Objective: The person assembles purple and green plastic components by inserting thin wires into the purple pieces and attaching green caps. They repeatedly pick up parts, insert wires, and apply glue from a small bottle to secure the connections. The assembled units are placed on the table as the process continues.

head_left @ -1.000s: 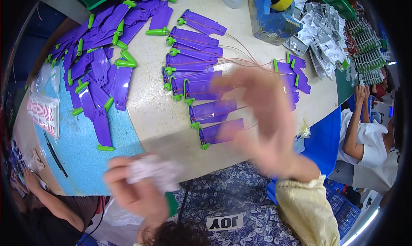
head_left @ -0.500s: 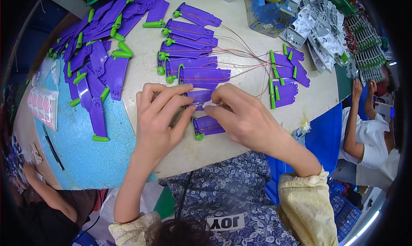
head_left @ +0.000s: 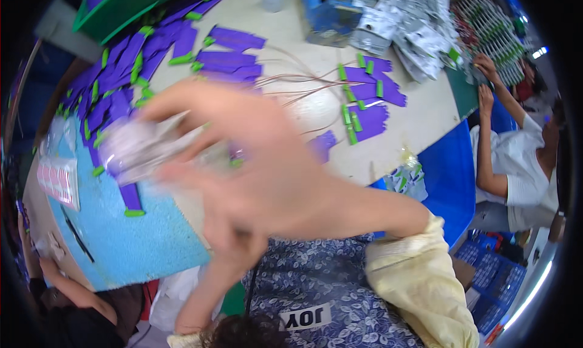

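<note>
My right hand (head_left: pixel 249 148) is raised close to the view and smeared by motion. Its fingers are closed round a crumpled whitish wad (head_left: pixel 139 148); blur hides whether this is cloth, tissue or film. My left hand (head_left: pixel 234 245) sits below and behind it, with its fingers mostly hidden. Beyond my right hand lies a row of flat purple plastic pieces (head_left: pixel 228 63) with green ends, partly covered by the hand. Thin reddish wires (head_left: pixel 303 80) run from them to a second group of purple pieces (head_left: pixel 367 120) at the right.
Many purple pieces (head_left: pixel 124 57) are heaped at the far left beside a blue mat (head_left: pixel 139 245). A blue tape dispenser (head_left: pixel 331 23) and grey plastic parts (head_left: pixel 419 29) stand at the back. A blue bin (head_left: pixel 449 178) is at the right. A co-worker's hands (head_left: pixel 486 81) are beyond it.
My right hand has lifted off the purple pieces and swung left towards the view with the whitish wad. My left hand has drawn back towards me. The view has shifted slightly.
</note>
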Demonstrator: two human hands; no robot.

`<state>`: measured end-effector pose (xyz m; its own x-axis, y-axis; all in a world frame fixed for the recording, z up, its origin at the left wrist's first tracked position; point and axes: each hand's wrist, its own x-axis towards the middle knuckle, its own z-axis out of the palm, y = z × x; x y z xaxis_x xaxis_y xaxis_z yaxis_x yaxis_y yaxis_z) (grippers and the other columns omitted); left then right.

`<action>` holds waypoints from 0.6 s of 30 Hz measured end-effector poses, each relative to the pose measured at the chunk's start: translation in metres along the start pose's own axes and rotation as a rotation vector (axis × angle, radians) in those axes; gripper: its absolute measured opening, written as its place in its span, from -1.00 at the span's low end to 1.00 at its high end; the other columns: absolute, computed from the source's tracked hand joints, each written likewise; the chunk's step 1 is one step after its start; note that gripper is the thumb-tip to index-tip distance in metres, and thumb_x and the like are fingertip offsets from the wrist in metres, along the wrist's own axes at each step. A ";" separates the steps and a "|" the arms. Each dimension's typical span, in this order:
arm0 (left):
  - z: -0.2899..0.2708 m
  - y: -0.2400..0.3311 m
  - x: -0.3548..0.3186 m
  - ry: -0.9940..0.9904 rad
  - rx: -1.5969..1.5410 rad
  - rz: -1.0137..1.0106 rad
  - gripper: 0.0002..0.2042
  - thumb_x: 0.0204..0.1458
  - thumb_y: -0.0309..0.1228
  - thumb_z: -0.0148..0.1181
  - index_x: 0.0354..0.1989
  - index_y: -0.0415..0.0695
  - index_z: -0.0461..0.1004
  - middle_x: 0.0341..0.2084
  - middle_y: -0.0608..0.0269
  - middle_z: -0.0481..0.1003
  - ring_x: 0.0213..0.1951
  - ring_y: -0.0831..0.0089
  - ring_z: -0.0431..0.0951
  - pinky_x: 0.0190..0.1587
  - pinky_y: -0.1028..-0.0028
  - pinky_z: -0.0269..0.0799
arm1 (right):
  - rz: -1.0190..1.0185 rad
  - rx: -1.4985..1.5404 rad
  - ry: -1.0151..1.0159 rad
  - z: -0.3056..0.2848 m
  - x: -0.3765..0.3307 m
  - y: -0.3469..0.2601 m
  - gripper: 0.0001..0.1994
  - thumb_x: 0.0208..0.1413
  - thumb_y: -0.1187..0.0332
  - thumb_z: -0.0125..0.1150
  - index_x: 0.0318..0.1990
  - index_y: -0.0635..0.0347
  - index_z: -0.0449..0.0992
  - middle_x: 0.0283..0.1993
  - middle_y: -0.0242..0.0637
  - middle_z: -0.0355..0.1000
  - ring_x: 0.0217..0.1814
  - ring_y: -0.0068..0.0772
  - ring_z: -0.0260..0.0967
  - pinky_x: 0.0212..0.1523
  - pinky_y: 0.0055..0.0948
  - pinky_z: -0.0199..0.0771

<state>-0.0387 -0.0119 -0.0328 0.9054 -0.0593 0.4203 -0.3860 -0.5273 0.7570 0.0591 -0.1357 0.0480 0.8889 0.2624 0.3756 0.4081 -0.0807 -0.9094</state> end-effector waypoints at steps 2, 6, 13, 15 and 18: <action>0.001 0.015 -0.019 -0.071 0.033 -0.001 -0.65 -0.12 -0.65 0.34 -0.09 -0.32 0.49 -0.10 -0.10 0.51 -0.10 0.02 0.51 -0.07 0.23 0.43 | -0.023 0.070 0.019 0.029 0.000 0.001 -0.68 0.04 0.45 0.31 -0.04 0.30 0.47 -0.14 -0.05 0.47 -0.02 0.06 0.47 0.07 -0.12 0.45; 0.011 0.016 -0.013 -0.176 -0.001 -0.025 -0.57 -0.12 -0.63 0.38 -0.01 -0.33 0.46 -0.03 -0.10 0.50 -0.10 -0.01 0.50 -0.02 0.20 0.43 | -0.021 -0.584 0.133 -0.071 -0.059 0.033 -0.83 -0.07 0.59 0.37 -0.27 0.32 0.58 -0.21 -0.14 0.55 -0.18 -0.15 0.54 -0.16 -0.28 0.55; 0.051 0.017 0.021 -0.202 0.102 0.051 -0.51 -0.12 -0.55 0.46 0.03 -0.30 0.45 -0.05 -0.03 0.49 -0.04 0.02 0.45 0.04 0.19 0.38 | 0.169 -0.969 -0.040 -0.173 -0.098 0.053 -0.86 0.00 0.56 0.30 -0.25 0.28 0.56 -0.19 -0.15 0.42 -0.10 -0.06 0.38 -0.07 -0.17 0.45; 0.052 0.016 0.022 -0.224 0.108 0.057 -0.51 -0.12 -0.54 0.47 0.03 -0.30 0.45 -0.08 -0.02 0.48 -0.05 0.02 0.44 0.03 0.19 0.37 | 0.191 -0.953 -0.122 -0.186 -0.093 0.054 -0.85 0.00 0.55 0.32 -0.24 0.29 0.55 -0.17 -0.15 0.39 -0.11 -0.05 0.37 -0.02 -0.16 0.43; 0.041 0.015 0.020 -0.218 0.131 0.028 -0.52 -0.15 -0.58 0.48 0.01 -0.29 0.46 -0.11 0.03 0.46 -0.09 0.13 0.48 -0.01 0.25 0.44 | 0.170 -0.922 -0.204 -0.191 -0.082 0.055 -0.83 -0.02 0.56 0.33 -0.24 0.29 0.53 -0.18 -0.15 0.37 -0.10 -0.03 0.37 0.03 -0.16 0.40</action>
<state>-0.0194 -0.0559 -0.0339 0.9169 -0.2491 0.3120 -0.3982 -0.6272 0.6694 0.0487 -0.3452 0.0014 0.9335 0.3325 0.1344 0.3576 -0.8354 -0.4173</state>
